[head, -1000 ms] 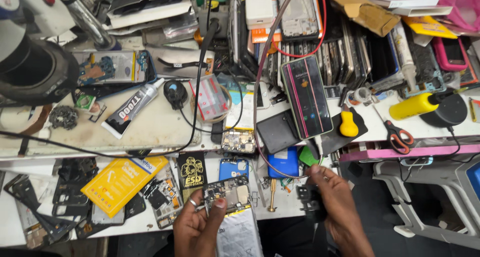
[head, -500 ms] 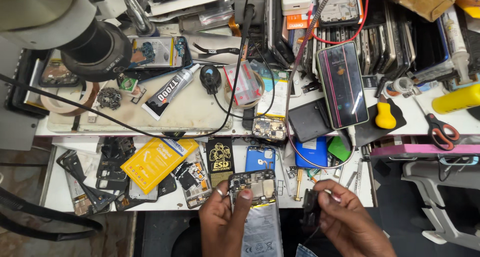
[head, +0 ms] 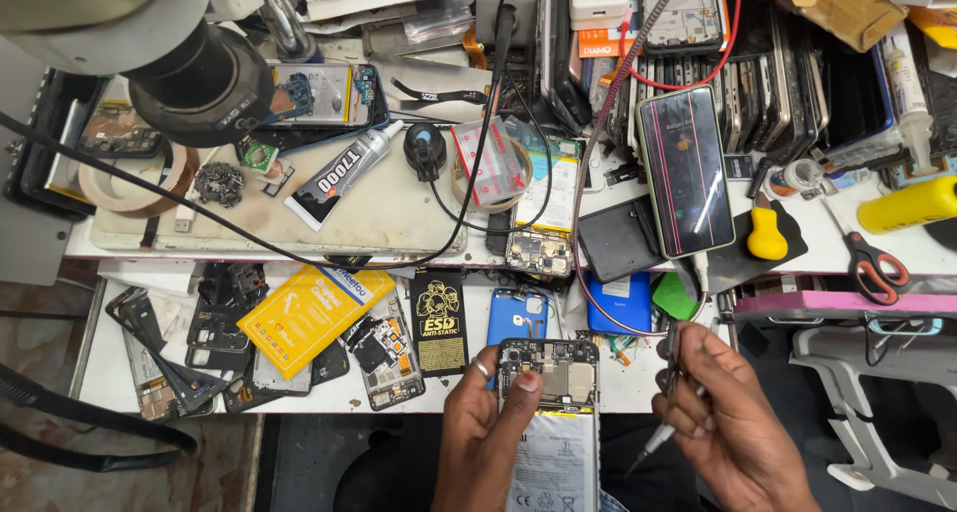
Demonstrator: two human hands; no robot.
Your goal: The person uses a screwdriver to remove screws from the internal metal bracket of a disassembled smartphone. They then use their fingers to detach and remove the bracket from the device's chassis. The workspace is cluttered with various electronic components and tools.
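Metal tweezers (head: pixel 674 357) upright in right hand (head: pixel 728 427).

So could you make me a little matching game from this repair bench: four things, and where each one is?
Things:
1. opened phone
2. screwdriver
3. scissors
4. glue tube

Places:
A. lying on the grey mat, upper bench
B. in the right hand
C. far right of the bench, beside the yellow bottle
D. in the left hand, back off, battery showing

Pairs: 1-D, 2-B, 3-C, 4-A
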